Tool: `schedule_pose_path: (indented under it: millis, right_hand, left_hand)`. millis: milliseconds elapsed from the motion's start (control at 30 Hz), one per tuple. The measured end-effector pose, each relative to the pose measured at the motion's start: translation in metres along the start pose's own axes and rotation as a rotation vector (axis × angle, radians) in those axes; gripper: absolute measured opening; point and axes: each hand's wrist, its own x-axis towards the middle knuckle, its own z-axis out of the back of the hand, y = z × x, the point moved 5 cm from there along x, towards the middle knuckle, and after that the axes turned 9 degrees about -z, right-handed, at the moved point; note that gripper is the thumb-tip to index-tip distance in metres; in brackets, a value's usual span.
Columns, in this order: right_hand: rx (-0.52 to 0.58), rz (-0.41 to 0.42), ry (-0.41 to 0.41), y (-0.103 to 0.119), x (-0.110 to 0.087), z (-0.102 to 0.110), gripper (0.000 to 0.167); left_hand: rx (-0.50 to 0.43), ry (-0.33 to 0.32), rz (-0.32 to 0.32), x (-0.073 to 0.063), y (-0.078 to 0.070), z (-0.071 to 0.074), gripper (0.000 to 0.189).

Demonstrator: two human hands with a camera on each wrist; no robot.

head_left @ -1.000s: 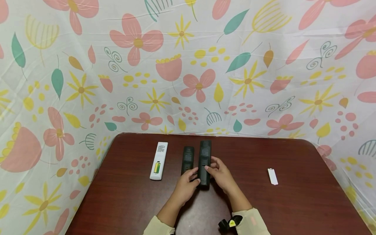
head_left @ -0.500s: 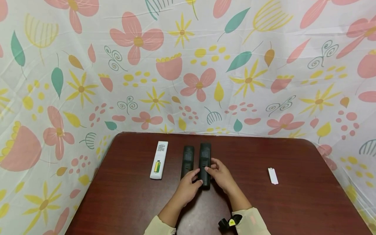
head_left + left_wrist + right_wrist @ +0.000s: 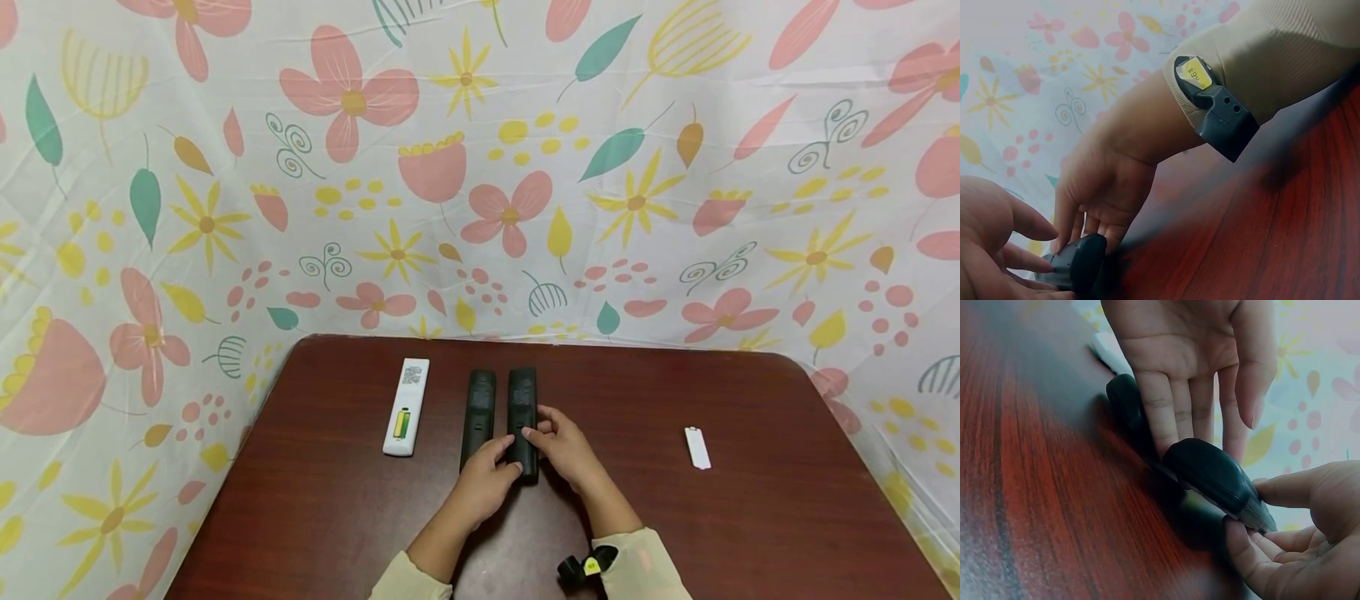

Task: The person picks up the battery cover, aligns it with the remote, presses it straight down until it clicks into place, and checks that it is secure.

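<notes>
In the head view, two black remote controls lie side by side. My right hand (image 3: 564, 446) pinches the right-hand black remote (image 3: 522, 396), thumb on its upper face and fingers at its right edge. The right wrist view shows this remote (image 3: 1210, 472) tilted, with a gap beneath part of it. My left hand (image 3: 483, 483) touches its left side with nearly straight fingers; the thumb stands apart from it in the right wrist view. Just left lies the other black remote (image 3: 480, 408), its near end partly hidden by my left hand.
A white remote (image 3: 411, 392) lies face down at the left with a green and yellow battery showing. To the far right is a small white battery cover (image 3: 697, 448). The brown table (image 3: 315, 517) ends at a flower-printed cloth (image 3: 510, 275).
The right-hand black remote has come down slightly toward the table and lies nearer to me. My left hand has shifted a little to the right along with it.
</notes>
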Motion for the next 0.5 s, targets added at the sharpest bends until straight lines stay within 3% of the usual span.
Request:
schedule_pose_path:
  millis: [500]
  right_hand:
    - [-0.013, -0.007, -0.010, -0.0016, 0.0000, -0.0017, 0.061]
  left_hand:
    - [0.038, 0.048, -0.011, -0.0015, -0.0019, -0.0015, 0.057]
